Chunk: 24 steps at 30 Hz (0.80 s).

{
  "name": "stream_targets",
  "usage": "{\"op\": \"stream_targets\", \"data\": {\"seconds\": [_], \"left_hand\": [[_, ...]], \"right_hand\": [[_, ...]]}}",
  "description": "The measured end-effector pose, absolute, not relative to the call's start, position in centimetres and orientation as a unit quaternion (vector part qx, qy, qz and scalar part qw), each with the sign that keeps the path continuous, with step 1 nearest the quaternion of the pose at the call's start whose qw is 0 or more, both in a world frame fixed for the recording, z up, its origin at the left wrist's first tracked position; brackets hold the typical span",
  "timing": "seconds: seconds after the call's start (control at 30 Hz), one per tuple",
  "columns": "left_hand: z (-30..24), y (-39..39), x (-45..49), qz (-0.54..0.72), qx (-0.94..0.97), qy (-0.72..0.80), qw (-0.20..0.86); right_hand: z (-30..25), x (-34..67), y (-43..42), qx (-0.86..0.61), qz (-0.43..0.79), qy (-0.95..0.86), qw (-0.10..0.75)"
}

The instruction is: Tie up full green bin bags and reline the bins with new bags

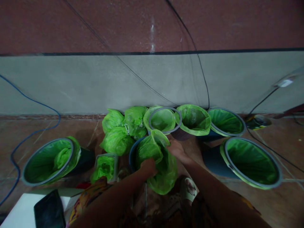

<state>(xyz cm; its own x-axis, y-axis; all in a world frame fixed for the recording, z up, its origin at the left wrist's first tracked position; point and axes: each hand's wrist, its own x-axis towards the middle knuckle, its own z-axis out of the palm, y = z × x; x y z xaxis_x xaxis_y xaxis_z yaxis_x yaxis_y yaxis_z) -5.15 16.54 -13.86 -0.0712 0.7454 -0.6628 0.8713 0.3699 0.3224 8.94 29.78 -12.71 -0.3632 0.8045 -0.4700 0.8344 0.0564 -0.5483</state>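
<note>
Currently, you are holding a green bag [169, 169] by its rim with both hands. Your left hand [148, 167] is clutching the near side, fingers curled in; your right hand [177, 149] is pinching the opposite side, fingertips partly hidden. The mouth is gaping between them. The bag is hanging over the right part of a blue bin [132, 155]; whether any of it is reaching inside, you can't tell. Left of that bin, a small tub [116, 164] is holding crumpled green plastic [105, 168]; behind, tied green bags [116, 140] are clustering near the wall [78, 82]. Beyond your hands, a grey ring [181, 120] is resting over a lined bin. Farther out, a grey-rimmed bin [217, 163] is standing at right. Lower left, a dark slab [49, 209] is lying on a white box [20, 210].
</note>
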Motion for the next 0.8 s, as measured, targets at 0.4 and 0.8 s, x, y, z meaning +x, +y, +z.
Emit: {"op": "stream_targets", "data": {"seconds": [0.4, 0.8], "left_hand": [[-10.3, 20.9, -13.5, -0.075, 0.514, 0.809, 0.273], [-8.9, 21.4, -16.5, 0.021, 0.429, 0.871, 0.237]], "right_hand": [[-9.8, 10.4, 29.7, 0.520, -0.373, 0.768, 0.027], [-9.5, 13.3, 28.5, 0.363, -0.618, 0.682, 0.144]]}}
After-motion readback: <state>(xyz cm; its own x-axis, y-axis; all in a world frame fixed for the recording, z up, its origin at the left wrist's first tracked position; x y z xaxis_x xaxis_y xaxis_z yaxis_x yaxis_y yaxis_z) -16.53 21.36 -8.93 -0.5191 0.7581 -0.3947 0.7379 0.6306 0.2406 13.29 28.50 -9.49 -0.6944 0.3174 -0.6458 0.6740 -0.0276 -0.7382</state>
